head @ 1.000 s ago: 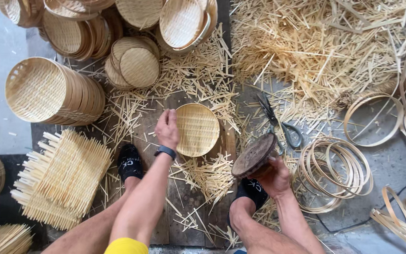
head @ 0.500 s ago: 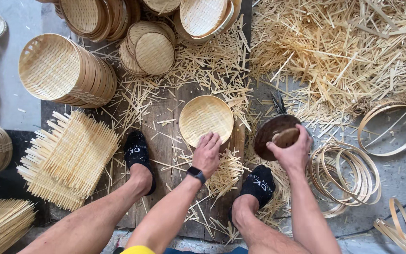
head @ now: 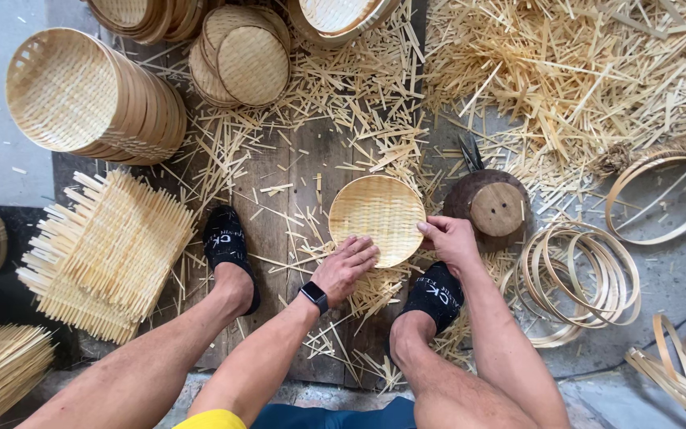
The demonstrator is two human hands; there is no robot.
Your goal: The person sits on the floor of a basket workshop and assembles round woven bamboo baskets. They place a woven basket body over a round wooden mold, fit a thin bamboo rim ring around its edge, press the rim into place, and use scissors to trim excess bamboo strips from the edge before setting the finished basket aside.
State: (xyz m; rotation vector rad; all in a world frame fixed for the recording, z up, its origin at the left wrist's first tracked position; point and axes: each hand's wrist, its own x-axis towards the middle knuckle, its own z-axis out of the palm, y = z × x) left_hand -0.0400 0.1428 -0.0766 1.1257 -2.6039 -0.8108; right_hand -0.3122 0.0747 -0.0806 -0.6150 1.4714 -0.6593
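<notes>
Left hand [head: 344, 268] lies flat, fingers spread and loose, palm down, fingertips touching the lower left rim of a small round woven tray [head: 377, 219]; not clamped on anything. Black watch [head: 314, 297] on that wrist. Right hand [head: 448, 241] sits at the tray's lower right rim, fingers curled with fingertips on the edge; whether it actually pinches the rim, cannot tell. The tray lies concave side up on a dark wooden board [head: 279, 199] on the floor, between the two feet and just ahead of them.

Just right of the tray, touching or nearly so: a dark domed wooden block [head: 489, 206] with a lighter round face on top. Dark scissor-like tool [head: 470, 152] poking up behind it. Both feet in black slippers with white lettering on the strap, left slipper [head: 225, 240], right slipper [head: 434, 292].

Further out: loose thin bamboo hoops [head: 577, 278] to the right, big heap of bamboo offcuts [head: 573, 79] upper right, slivers scattered over the board. Left: a square untrimmed woven mat [head: 105, 246] with strip ends sticking out. Upper left: stack of finished trays on its side [head: 93, 95]; more round woven discs [head: 244, 56] at top centre.
</notes>
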